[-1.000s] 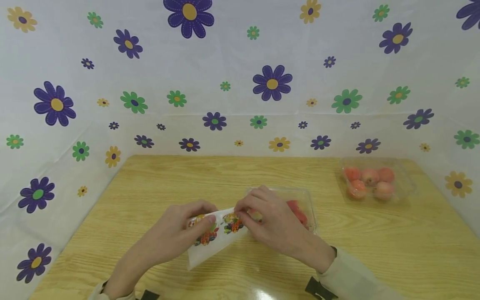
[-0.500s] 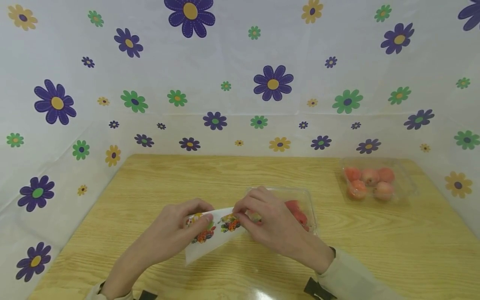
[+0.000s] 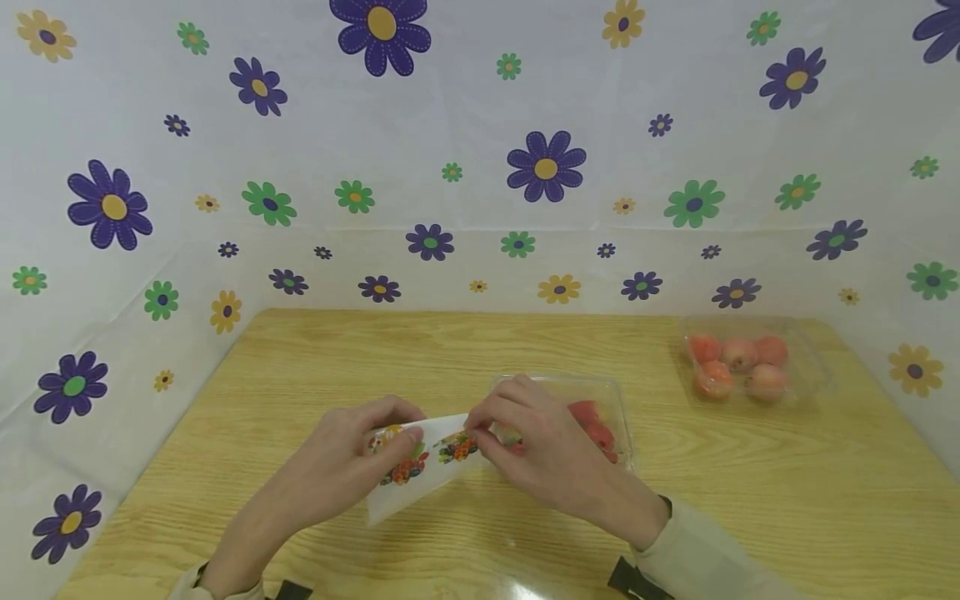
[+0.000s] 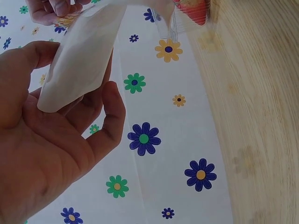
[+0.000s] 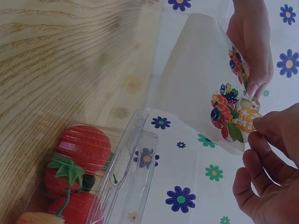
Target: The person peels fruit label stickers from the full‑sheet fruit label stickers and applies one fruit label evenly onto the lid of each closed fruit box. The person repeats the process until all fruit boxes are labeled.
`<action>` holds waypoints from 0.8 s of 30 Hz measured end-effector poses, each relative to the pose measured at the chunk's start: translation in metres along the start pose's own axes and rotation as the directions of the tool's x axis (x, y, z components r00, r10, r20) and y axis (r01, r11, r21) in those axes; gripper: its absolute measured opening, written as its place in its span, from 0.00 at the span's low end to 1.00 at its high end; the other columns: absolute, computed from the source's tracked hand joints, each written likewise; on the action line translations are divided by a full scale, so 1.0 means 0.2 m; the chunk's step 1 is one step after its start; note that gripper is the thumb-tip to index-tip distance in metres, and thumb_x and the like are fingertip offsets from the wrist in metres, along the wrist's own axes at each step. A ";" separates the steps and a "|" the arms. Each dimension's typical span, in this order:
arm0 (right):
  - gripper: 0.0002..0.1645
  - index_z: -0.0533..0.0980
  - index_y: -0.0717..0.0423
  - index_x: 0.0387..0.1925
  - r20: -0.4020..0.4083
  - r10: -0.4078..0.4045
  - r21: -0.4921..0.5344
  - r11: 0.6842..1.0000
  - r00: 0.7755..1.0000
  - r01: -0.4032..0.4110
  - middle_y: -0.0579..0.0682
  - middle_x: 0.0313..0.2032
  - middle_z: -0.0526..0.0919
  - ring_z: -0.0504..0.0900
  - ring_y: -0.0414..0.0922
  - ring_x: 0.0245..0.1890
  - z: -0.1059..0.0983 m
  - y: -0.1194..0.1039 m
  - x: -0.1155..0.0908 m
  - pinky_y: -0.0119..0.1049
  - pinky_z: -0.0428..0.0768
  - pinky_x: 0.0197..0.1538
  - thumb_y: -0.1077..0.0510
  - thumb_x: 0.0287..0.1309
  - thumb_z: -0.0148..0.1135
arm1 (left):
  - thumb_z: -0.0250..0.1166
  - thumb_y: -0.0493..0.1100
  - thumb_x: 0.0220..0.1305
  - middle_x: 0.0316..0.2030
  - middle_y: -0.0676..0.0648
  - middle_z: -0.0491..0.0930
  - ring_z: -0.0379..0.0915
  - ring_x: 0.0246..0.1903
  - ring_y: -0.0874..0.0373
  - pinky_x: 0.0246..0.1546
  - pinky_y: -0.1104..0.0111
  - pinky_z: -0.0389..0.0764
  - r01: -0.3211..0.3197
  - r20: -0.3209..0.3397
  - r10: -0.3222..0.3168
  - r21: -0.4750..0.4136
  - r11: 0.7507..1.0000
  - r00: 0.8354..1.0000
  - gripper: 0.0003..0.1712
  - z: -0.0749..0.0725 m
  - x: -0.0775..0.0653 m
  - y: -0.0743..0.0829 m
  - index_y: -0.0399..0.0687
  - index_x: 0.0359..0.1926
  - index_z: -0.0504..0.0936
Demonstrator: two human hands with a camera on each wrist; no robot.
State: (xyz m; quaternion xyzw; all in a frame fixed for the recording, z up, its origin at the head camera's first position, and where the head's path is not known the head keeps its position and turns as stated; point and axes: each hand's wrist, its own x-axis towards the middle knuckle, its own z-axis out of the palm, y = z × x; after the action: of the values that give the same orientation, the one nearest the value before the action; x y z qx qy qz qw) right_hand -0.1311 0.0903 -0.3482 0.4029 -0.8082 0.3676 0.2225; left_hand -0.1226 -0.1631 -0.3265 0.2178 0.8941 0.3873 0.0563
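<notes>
Both hands hold a white sticker sheet [image 3: 433, 471] printed with fruit pictures. My left hand [image 3: 337, 467] pinches its left part, thumb across the printed face and fingers behind; the left wrist view shows the plain back of the sheet [image 4: 86, 56]. At the sheet's upper right corner, the thumb and forefinger of my right hand [image 3: 543, 446] pinch the edge, beside an orange-patterned print [image 5: 248, 117]. Whether a sticker is lifting there cannot be made out. Partly behind the right hand stands a clear plastic box [image 3: 621, 404] with red fruit [image 3: 592, 423] in it, some with green tops.
At the back right of the wooden table [image 3: 360, 350] stands another clear plastic box [image 3: 813, 367] with several round pinkish-red fruits [image 3: 738, 354]. A white cloth [image 3: 465, 117] with flower prints hangs behind the table and at its sides.
My left hand and the sheet have shifted slightly left, the sheet's lower corner rising a little. The right hand keeps its pinch at the corner, almost still.
</notes>
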 end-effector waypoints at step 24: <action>0.04 0.83 0.52 0.34 0.018 0.025 -0.018 1.000 1.000 -0.025 0.43 0.38 0.82 0.77 0.40 0.43 0.01 -0.01 -0.02 0.30 0.78 0.44 0.64 0.60 0.72 | 0.60 0.49 0.76 0.43 0.52 0.88 0.81 0.34 0.67 0.31 0.72 0.82 -0.018 -0.007 0.018 0.005 1.000 1.000 0.09 0.00 0.00 -0.04 0.52 0.47 0.83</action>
State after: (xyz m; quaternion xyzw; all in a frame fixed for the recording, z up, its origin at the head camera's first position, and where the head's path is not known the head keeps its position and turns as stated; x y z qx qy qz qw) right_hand -0.1279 0.0896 -0.3511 0.3940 -0.8182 0.3597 0.2142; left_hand -0.1244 -0.1670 -0.3323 0.2244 0.8933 0.3863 0.0491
